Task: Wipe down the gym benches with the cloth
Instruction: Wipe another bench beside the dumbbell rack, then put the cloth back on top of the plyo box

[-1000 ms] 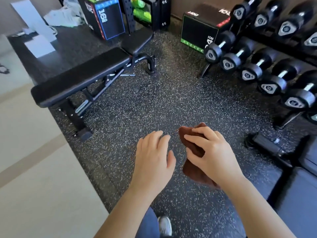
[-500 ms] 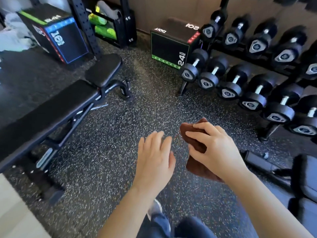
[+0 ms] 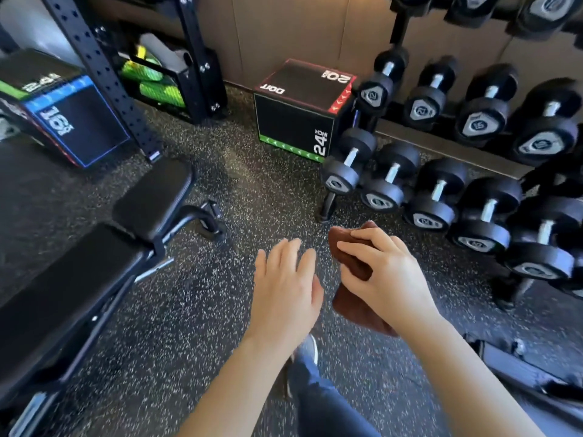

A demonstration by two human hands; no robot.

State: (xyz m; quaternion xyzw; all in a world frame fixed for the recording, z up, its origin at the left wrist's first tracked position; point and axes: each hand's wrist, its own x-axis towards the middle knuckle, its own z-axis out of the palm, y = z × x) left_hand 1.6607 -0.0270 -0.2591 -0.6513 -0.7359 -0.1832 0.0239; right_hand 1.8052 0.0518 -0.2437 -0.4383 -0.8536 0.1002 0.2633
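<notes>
My right hand [image 3: 383, 274] grips a folded brown cloth [image 3: 348, 258] in front of me, above the speckled floor. Just left of it my left hand [image 3: 287, 285] hovers with relaxed fingers and holds nothing. A black padded gym bench [image 3: 72, 279] stretches along the lower left, its smaller seat pad [image 3: 154, 197] at the far end. Neither hand touches the bench. Part of a second bench frame [image 3: 517, 364] shows at the lower right.
A rack of black dumbbells [image 3: 441, 190] fills the right side. A black plyo box marked 24 [image 3: 299, 121] stands against the wall ahead, another box [image 3: 72, 121] at the left behind a black rack upright [image 3: 104, 77]. My shoe [image 3: 307, 346] and leg show below.
The view has swung right and forward: the bench slid to the lower left and the dumbbell rack and plyo box came closer. Both hands kept their pose, the cloth still held.
</notes>
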